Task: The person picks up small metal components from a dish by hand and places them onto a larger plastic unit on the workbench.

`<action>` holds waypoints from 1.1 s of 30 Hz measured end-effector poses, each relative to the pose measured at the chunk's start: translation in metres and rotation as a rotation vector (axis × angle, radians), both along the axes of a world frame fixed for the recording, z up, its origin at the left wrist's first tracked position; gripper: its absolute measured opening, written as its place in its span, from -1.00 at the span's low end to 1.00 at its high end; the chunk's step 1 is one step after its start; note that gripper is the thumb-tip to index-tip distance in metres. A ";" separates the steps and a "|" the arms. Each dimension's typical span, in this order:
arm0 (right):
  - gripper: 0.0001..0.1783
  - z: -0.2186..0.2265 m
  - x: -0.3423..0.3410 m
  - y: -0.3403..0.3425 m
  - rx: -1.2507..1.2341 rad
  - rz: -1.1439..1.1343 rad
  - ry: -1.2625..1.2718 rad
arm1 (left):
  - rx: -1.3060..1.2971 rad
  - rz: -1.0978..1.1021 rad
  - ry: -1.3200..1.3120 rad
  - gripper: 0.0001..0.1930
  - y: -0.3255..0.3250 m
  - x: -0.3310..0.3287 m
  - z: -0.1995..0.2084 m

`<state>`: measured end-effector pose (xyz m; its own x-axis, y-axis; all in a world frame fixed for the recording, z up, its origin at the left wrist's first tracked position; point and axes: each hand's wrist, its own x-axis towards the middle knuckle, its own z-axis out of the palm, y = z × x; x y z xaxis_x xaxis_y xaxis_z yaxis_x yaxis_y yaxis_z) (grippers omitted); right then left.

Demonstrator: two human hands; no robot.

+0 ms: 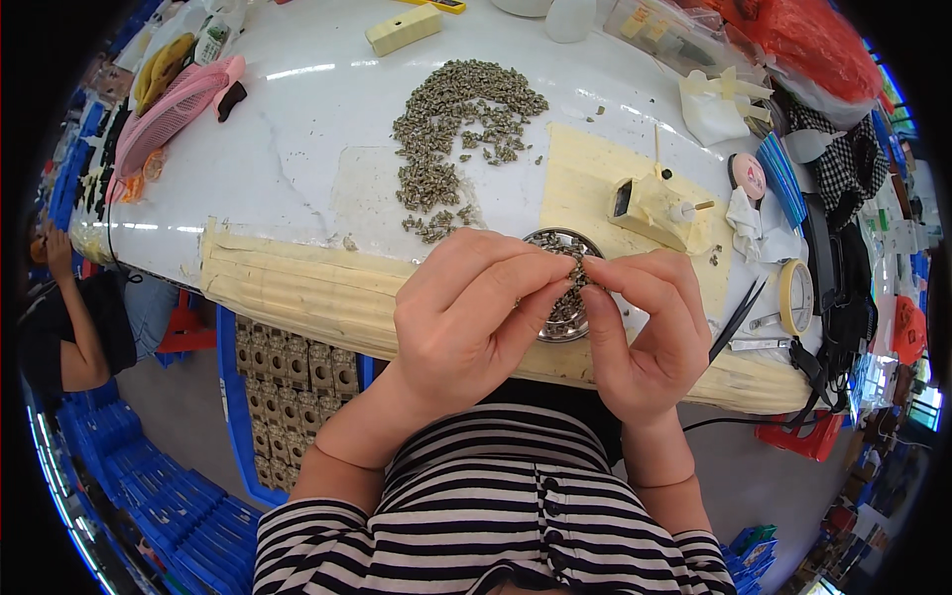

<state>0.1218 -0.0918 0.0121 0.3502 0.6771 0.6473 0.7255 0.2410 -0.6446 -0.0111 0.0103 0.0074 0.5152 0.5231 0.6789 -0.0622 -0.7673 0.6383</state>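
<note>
Your left hand [466, 317] and right hand [650, 337] meet above the near edge of the white-topped desk [297, 129], right of that edge's middle. On each, the thumb and forefinger are drawn toward each other and the other fingers curl; you cannot tell from this view whether a part is pinched between the tips. Directly beneath them lies a round, shiny metal dish [565, 232], partly covered by your fingers, containing small grey metal parts [567, 312].

Beyond your left hand, a loose curved heap of similar small grey metal pieces [426, 183] extends toward the far edge. To the dish's right, a cream tape-wrapped block with upright pins [659, 213] stands on a flat cream sheet [585, 178]. Nearer the right end of the near edge lie pointed black tweezers [739, 317] and, beside them, a roll of cream tape [795, 297]. The near edge itself is covered with pleated cream tape [297, 273].

At the far edge sits a cream rectangular block [404, 31]; in the far left corner, a pink mesh object [178, 114]; in the far right corner, a red plastic bag [803, 45]. Below the near edge, on the left, a blue plastic crate [226, 397] holds rows of metal blocks with round holes [283, 362].
</note>
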 end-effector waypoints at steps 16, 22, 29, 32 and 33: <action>-0.73 0.002 -0.002 0.000 -0.017 -0.018 0.006 | -0.004 -0.028 -0.006 -0.80 0.001 0.000 -0.002; -0.73 0.001 0.000 -0.001 -0.021 -0.008 -0.009 | -0.052 -0.048 0.000 -0.79 0.000 -0.002 0.000; -0.73 0.001 -0.001 -0.001 -0.034 -0.018 -0.006 | -0.085 -0.067 -0.004 -0.80 -0.001 -0.002 0.002; -0.73 0.002 -0.001 -0.001 -0.038 -0.018 -0.028 | -0.126 -0.077 -0.006 -0.80 0.000 -0.003 0.002; -0.73 0.001 -0.001 0.000 -0.033 -0.019 -0.044 | -0.132 -0.070 -0.010 -0.80 0.001 -0.003 0.001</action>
